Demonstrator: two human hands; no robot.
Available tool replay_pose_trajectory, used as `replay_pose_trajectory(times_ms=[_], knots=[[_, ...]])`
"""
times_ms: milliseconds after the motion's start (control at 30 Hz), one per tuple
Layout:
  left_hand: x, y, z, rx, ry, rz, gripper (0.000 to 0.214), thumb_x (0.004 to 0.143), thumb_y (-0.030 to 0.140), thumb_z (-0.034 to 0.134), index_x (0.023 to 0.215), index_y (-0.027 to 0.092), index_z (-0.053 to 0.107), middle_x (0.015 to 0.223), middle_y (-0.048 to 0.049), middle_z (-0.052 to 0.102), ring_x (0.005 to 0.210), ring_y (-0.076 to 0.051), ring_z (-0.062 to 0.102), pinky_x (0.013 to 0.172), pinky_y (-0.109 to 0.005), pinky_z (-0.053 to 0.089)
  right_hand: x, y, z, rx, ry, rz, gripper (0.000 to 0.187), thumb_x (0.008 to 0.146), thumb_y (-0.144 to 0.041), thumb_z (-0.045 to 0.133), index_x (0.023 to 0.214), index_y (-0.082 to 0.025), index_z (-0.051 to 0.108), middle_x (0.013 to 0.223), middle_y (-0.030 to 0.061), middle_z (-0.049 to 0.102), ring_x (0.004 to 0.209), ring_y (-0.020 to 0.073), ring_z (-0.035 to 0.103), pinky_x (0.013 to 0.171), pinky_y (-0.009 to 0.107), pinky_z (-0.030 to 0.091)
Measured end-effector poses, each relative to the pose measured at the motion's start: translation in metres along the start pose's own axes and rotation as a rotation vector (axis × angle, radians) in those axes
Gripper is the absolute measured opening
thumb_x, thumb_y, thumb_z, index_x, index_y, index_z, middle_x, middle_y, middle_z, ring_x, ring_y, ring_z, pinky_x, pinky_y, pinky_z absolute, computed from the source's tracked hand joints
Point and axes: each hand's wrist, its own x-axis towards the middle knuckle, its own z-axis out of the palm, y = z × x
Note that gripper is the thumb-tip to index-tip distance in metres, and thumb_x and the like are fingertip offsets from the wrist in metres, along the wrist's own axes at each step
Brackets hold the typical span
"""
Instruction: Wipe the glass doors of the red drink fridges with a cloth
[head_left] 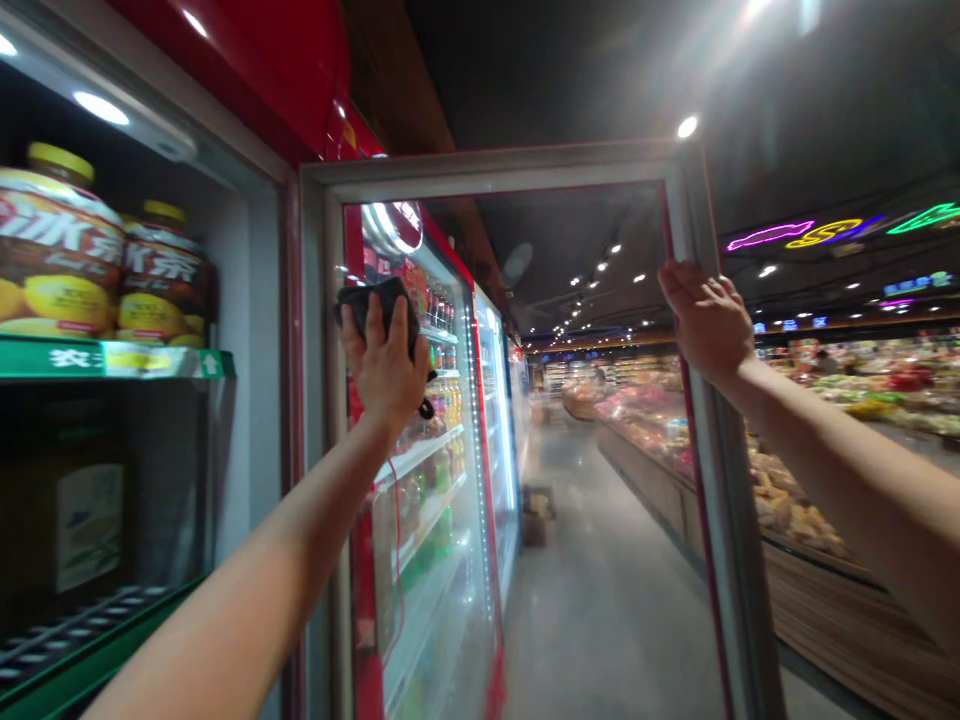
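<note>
Spread over a dark cloth (385, 297), my left hand (386, 365) presses it to the upper left part of a glass door (585, 270). The door stands swung out from a drinks fridge, its pane clear enough to see through. My right hand (709, 320) holds the grey door frame (694, 430) on the far side, with the fingers lying across it toward the glass. A dark loop hangs from the cloth, below my left hand.
In the opened fridge at left, large tea bottles (60, 250) stand on a shelf with a green label strip (45, 360). More lit fridges (442, 450) line the aisle floor (585, 580) beyond the pane. Produce displays (810, 510) stand at right, blurred.
</note>
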Motion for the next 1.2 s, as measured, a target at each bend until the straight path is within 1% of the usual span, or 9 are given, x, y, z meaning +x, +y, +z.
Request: replay_pose_trajectory(times_ms=[133, 267, 400, 500, 633, 733, 867, 1000, 1200], knots=[[-0.013, 0.051, 0.020, -0.018, -0.079, 0.213, 0.056, 0.097, 0.037, 0.049, 0.151, 0.023, 0.046, 0.164, -0.0079, 0.034, 0.157, -0.035, 0.007, 0.126, -0.059, 0.018, -0.001, 0.003, 0.003, -0.005, 0.024, -0.021, 0.050, 0.100, -0.013, 0.038, 0.149, -0.015, 0.048, 0.154, 0.0122, 0.049, 0.143, 0.0236, 0.044, 0.117, 0.044, 0.035], [-0.043, 0.054, 0.014, -0.046, -0.212, 0.471, 0.055, 0.095, 0.034, 0.053, 0.150, 0.031, 0.047, 0.164, -0.0026, 0.036, 0.156, -0.033, 0.013, 0.125, -0.059, 0.022, 0.000, 0.006, 0.005, -0.010, 0.031, -0.036, 0.050, 0.099, -0.012, 0.039, 0.148, -0.015, 0.048, 0.154, 0.0124, 0.049, 0.142, 0.0235, 0.044, 0.116, 0.044, 0.037], [-0.015, 0.047, 0.017, -0.051, -0.107, 0.230, 0.057, 0.095, 0.036, 0.053, 0.151, 0.028, 0.046, 0.165, -0.0054, 0.032, 0.157, -0.035, 0.008, 0.125, -0.062, 0.015, 0.002, 0.006, 0.006, 0.008, 0.046, -0.031, 0.050, 0.099, -0.013, 0.040, 0.147, -0.015, 0.050, 0.153, 0.0125, 0.050, 0.142, 0.0251, 0.046, 0.116, 0.047, 0.038], [0.016, 0.076, 0.034, -0.072, 0.003, 0.039, 0.060, 0.095, 0.037, 0.052, 0.152, 0.024, 0.044, 0.166, -0.0080, 0.028, 0.157, -0.036, 0.003, 0.126, -0.064, 0.008, 0.002, 0.007, 0.005, 0.040, 0.056, -0.026, 0.049, 0.099, -0.014, 0.040, 0.147, -0.018, 0.050, 0.152, 0.0110, 0.051, 0.141, 0.0254, 0.046, 0.116, 0.047, 0.038], [0.002, 0.119, 0.046, -0.111, -0.119, 0.302, 0.057, 0.095, 0.036, 0.052, 0.151, 0.026, 0.046, 0.166, -0.0065, 0.030, 0.157, -0.035, 0.005, 0.126, -0.060, 0.013, 0.003, 0.007, 0.002, 0.058, 0.046, -0.023, 0.052, 0.098, -0.012, 0.041, 0.149, -0.020, 0.048, 0.154, 0.0095, 0.050, 0.143, 0.0249, 0.045, 0.117, 0.047, 0.037], [-0.024, 0.114, 0.038, -0.139, -0.223, 0.517, 0.055, 0.096, 0.036, 0.053, 0.150, 0.028, 0.047, 0.166, -0.0049, 0.031, 0.157, -0.033, 0.007, 0.126, -0.060, 0.017, 0.004, 0.007, 0.001, 0.072, 0.037, -0.021, 0.054, 0.098, -0.011, 0.040, 0.150, -0.021, 0.046, 0.154, 0.0097, 0.049, 0.144, 0.0245, 0.043, 0.117, 0.049, 0.036], [-0.012, 0.093, 0.033, -0.149, -0.157, 0.342, 0.057, 0.094, 0.036, 0.055, 0.150, 0.029, 0.047, 0.166, -0.0047, 0.030, 0.157, -0.034, 0.005, 0.125, -0.062, 0.013, 0.006, 0.007, 0.003, 0.089, 0.041, 0.000, 0.053, 0.099, -0.011, 0.039, 0.150, -0.022, 0.047, 0.154, 0.0094, 0.049, 0.144, 0.0247, 0.043, 0.118, 0.050, 0.035], [0.017, 0.113, 0.045, -0.151, -0.044, 0.096, 0.065, 0.091, 0.033, 0.056, 0.154, 0.024, 0.041, 0.168, -0.0082, 0.023, 0.156, -0.039, 0.000, 0.124, -0.068, 0.004, 0.008, 0.008, 0.004, 0.103, 0.046, 0.004, 0.055, 0.098, -0.009, 0.038, 0.150, -0.023, 0.047, 0.154, 0.0081, 0.050, 0.143, 0.0248, 0.044, 0.118, 0.052, 0.036], [-0.017, 0.120, 0.038, -0.186, -0.250, 0.471, 0.058, 0.092, 0.031, 0.055, 0.150, 0.031, 0.047, 0.166, -0.0030, 0.029, 0.157, -0.032, 0.010, 0.125, -0.059, 0.016, 0.009, 0.010, 0.002, 0.107, 0.023, -0.010, 0.057, 0.097, -0.007, 0.037, 0.151, -0.023, 0.046, 0.155, 0.0075, 0.048, 0.144, 0.0244, 0.043, 0.118, 0.051, 0.036]])
